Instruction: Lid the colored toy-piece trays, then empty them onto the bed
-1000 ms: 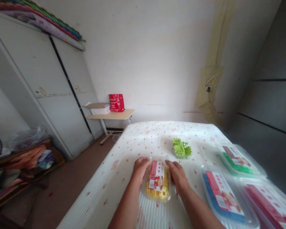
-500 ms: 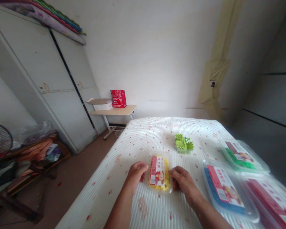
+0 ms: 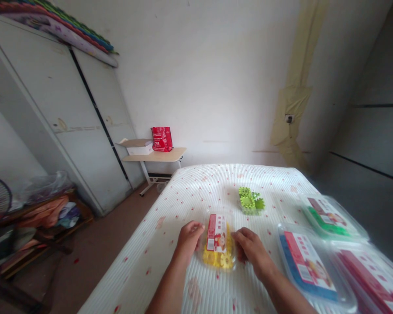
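Boxes are numbering four on the bed (image 3: pixel 203 187): one yellow box (image 3: pixel 217 235) and, right of it, one blue box (image 3: pixel 309 266), one green box (image 3: pixel 330 218), one red box (image 3: pixel 370 275). One green pile (image 3: pixel 249 202) is sitting beyond the yellow box. Left hand (image 3: pixel 188 239) and right hand (image 3: pixel 250 246) are curling inward, pinching its opposite edges.

There are 4 labelled clear boxes: 1 yellow-filled box (image 3: pixel 218 242), 1 blue-filled box (image 3: pixel 309 264), 1 green-filled box (image 3: pixel 330 218) and 1 red-filled box (image 3: pixel 370 277). The hands count 2: 1 left hand (image 3: pixel 189 239), 1 right hand (image 3: pixel 249 245). Also 1 cluster of light-green pieces (image 3: pixel 248 201), 1 side table (image 3: pixel 174 154), 1 red bag (image 3: pixel 162 140), 1 white carton (image 3: pixel 140 150) and 1 wall socket (image 3: pixel 289 118).
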### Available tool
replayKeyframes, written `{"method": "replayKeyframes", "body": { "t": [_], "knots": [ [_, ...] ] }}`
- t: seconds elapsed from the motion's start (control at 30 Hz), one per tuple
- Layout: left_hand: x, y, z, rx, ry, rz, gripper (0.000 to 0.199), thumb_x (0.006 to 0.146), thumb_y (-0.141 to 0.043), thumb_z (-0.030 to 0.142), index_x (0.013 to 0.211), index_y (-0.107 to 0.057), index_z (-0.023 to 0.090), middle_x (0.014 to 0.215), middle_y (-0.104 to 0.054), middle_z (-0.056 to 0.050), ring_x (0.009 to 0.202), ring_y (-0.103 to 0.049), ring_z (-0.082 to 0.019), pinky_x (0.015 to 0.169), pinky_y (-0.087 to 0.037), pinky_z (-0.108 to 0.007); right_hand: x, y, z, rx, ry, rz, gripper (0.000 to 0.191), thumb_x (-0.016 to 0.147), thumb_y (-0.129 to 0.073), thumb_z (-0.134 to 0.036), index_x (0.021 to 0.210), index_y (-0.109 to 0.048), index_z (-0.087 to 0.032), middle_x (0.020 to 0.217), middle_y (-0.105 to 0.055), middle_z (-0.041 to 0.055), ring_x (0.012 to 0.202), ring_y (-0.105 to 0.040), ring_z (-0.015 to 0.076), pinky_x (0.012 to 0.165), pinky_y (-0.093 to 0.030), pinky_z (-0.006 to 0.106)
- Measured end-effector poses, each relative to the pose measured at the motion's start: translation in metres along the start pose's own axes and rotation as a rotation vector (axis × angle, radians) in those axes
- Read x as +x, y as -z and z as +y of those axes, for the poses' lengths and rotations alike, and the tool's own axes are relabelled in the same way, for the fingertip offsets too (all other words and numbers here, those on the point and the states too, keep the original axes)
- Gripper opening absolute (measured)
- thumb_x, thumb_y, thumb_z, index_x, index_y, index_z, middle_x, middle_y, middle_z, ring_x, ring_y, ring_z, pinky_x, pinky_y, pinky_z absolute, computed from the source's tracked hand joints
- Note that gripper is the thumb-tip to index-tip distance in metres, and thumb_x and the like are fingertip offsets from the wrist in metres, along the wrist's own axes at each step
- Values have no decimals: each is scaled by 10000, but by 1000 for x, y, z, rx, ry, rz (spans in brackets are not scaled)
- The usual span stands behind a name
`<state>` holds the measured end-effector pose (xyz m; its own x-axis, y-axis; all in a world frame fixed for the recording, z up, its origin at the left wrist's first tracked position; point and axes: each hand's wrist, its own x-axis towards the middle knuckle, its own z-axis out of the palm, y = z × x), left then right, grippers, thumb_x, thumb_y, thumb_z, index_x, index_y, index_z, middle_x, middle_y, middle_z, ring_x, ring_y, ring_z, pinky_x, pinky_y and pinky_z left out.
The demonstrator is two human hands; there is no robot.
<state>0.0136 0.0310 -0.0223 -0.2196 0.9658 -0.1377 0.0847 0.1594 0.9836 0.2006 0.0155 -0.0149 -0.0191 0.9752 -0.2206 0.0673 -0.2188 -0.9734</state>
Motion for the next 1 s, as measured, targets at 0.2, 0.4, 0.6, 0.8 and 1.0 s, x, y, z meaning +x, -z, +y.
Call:
{"method": "replayKeyframes", "body": {
  "t": [0.2,0.4,0.6,0.8,1.0],
  "knots": [
    [-13,3,0,-40,74,-50,298,603,-607,439,730,-566,173,449,-446,82,355,-384,-68,346,-243,-177,-9,1,-3,83,-56,-36,168,640,-490,-354,581,-440,-205,377,-441,-69,342,-402,84,372,-297,210],
    [-10,1,-6,-101,72,-68,294,577,-623,440,572,-479,184,405,-401,92,325,-335,-51,339,-191,-180,-7,1,2,147,-99,-70,159,617,-486,-353,568,-444,-207,365,-450,-66,337,-402,91,377,-310,218],
    [-9,0,-8,-162,85,-111,325,576,-619,437,507,-411,198,373,-382,94,295,-304,-42,338,-165,-189,-3,4,5,191,-150,-138,141,605,-477,-339,564,-446,-208,344,-460,-59,318,-392,94,375,-291,221],
    [-11,-2,-6,-159,43,-69,310,572,-631,429,532,-435,193,389,-388,94,313,-305,-41,346,-179,-187,-4,1,4,150,-88,-88,130,588,-465,-325,543,-431,-208,337,-442,-68,314,-382,83,369,-262,212],
    [-8,-7,-13,-123,12,16,268,569,-621,394,555,-461,181,420,-379,90,371,-333,-50,374,-216,-178,-4,-2,3,129,-47,-39,109,578,-453,-301,533,-416,-209,344,-424,-75,325,-366,74,370,-258,208]
  ]
}}
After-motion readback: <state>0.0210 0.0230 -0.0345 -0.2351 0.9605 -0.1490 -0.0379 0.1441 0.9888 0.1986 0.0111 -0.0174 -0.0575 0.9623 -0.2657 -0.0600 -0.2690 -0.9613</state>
